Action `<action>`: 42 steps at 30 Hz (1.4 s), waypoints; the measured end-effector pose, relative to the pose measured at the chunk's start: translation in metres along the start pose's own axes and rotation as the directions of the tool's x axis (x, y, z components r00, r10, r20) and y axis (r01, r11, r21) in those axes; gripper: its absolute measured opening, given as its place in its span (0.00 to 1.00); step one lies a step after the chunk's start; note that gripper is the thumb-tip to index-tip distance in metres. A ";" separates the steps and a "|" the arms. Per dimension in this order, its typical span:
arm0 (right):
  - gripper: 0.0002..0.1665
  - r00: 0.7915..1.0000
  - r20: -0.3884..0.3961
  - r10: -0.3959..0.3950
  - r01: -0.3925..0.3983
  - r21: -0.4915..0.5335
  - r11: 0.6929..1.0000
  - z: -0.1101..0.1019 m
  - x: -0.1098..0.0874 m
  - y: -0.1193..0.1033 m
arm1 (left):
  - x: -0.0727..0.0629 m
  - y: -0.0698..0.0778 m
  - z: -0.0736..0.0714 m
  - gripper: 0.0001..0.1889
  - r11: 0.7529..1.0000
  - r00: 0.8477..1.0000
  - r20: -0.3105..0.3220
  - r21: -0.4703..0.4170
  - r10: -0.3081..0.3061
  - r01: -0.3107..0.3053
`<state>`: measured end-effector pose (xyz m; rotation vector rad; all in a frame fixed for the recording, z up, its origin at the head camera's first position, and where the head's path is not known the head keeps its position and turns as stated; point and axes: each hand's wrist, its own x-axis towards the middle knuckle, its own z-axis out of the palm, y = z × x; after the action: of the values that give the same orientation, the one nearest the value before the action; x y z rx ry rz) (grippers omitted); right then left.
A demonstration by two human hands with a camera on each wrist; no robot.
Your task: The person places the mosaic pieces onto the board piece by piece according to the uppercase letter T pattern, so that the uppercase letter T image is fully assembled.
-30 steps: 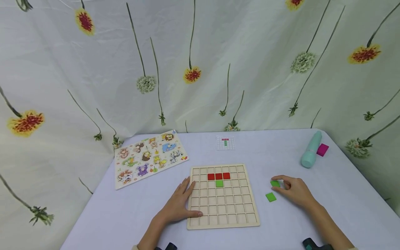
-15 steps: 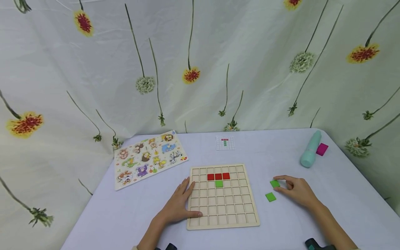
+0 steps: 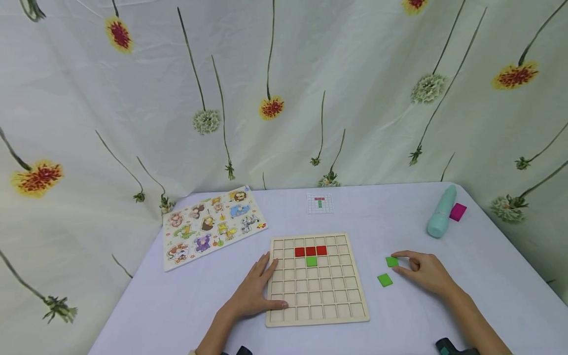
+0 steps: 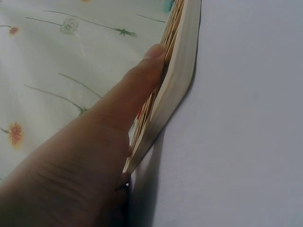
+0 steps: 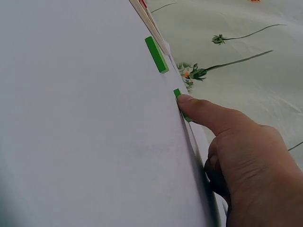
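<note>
Far left: animal board [image 3: 212, 234] lies at a slant on the white cloth, well apart from both hands.

Left hand [image 3: 252, 291]: fingers extended along the left edge of the grid board [image 3: 313, 284], thumb out over its near-left cells. Left wrist view shows the thumb lying straight across the rim. Best practice, in my judgement: light, even downward pressure here, enough to hold the board square without pushing it sideways.

Grid board lies flat. Second row from the far edge: three red tiles [image 3: 310, 251] side by side. Directly below the middle one: placed green tile [image 3: 312, 261]. Beyond the board, a printed card [image 3: 313, 209] shows a red bar with a green stem under its middle; its cells are too small to count reliably.

Right of the board, on the cloth: loose green tile [image 3: 385, 280], untouched.

Just beyond it: pinched green tile [image 3: 392, 261], between index finger and thumb of the right hand [image 3: 425, 272]. Cannot tell whether it is lifted off the cloth. Grip advice: hold by opposite edges, with the fingertips well clear of the underside; a thin tile probably slips if squeezed on a corner. Raise it level and clear of its neighbour.

Far right: teal bottle-like object [image 3: 441, 213] lying down, magenta piece [image 3: 458, 212] beside it.
</note>
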<state>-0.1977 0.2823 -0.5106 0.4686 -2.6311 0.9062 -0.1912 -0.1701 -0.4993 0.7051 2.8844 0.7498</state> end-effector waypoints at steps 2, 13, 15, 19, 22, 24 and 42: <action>0.14 1.000 -0.006 0.003 -0.003 -0.001 1.000 -0.001 0.000 0.001 | 0.000 0.000 0.001 0.58 1.000 1.000 -0.001 -0.002 0.000 0.000; 0.15 0.997 -0.066 -0.030 0.031 0.011 0.999 -0.001 0.002 0.000 | 0.001 -0.002 0.002 0.59 1.000 1.000 -0.014 0.014 0.009 -0.009; 0.15 0.997 -0.070 -0.041 0.043 0.022 0.999 0.000 0.003 -0.003 | 0.000 -0.002 0.002 0.58 1.000 1.000 -0.019 0.011 0.012 -0.011; 0.15 0.996 -0.060 -0.059 0.061 0.041 0.997 0.004 0.006 -0.012 | 0.000 -0.002 0.002 0.58 1.000 1.000 -0.022 0.013 0.019 -0.019; 0.15 0.997 -0.045 -0.065 0.067 0.053 0.996 0.009 0.009 -0.020 | 0.000 -0.002 0.002 0.58 1.000 1.000 -0.018 0.015 0.020 -0.019; 0.15 0.997 -0.032 -0.066 0.068 0.064 0.996 0.013 0.011 -0.024 | 0.000 -0.001 0.001 0.58 1.000 1.000 -0.017 0.013 0.020 -0.019; 0.16 0.989 0.098 -0.107 0.093 0.131 0.987 0.051 0.035 -0.083 | 0.000 0.000 0.000 0.59 1.000 1.000 -0.009 0.008 0.013 -0.013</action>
<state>-0.2050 0.1808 -0.4911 0.6915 -2.6255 1.0465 -0.1909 -0.1699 -0.4996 0.7239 2.8953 0.7452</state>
